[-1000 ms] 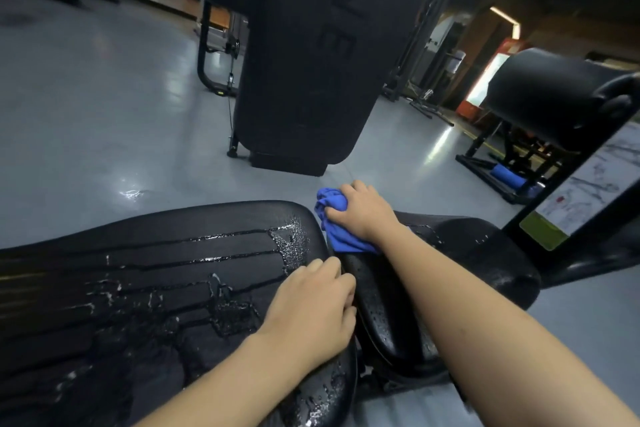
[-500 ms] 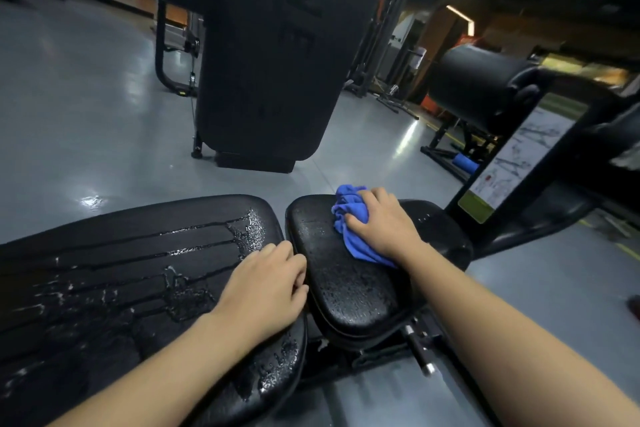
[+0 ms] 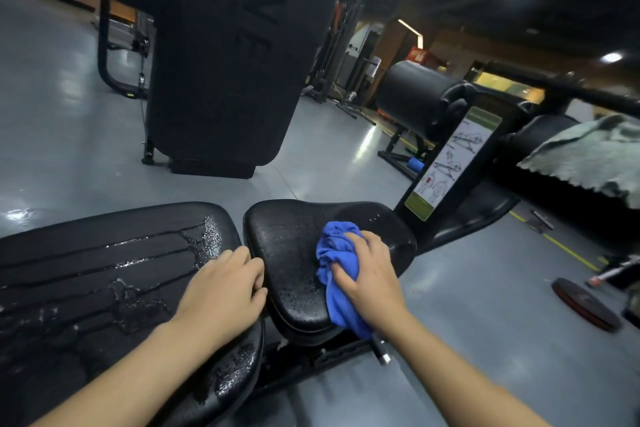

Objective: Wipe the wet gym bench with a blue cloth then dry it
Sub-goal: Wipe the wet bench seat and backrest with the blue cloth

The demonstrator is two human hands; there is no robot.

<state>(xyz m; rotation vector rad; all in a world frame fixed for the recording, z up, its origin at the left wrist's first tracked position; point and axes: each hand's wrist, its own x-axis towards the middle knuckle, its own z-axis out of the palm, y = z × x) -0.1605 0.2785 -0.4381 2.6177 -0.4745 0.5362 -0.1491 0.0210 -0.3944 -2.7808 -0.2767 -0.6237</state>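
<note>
The right hand [image 3: 369, 274] has dragged the blue cloth [image 3: 337, 274] from the seat pad's [image 3: 287, 253] twelve-o'clock edge toward six. A dry streak trails behind it.

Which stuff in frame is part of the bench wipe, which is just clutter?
In play:
blue cloth
right hand pressing it on the seat pad
left hand braced on the wet back pad

Lying about:
grey towel
weight plate
instruction placard
</note>
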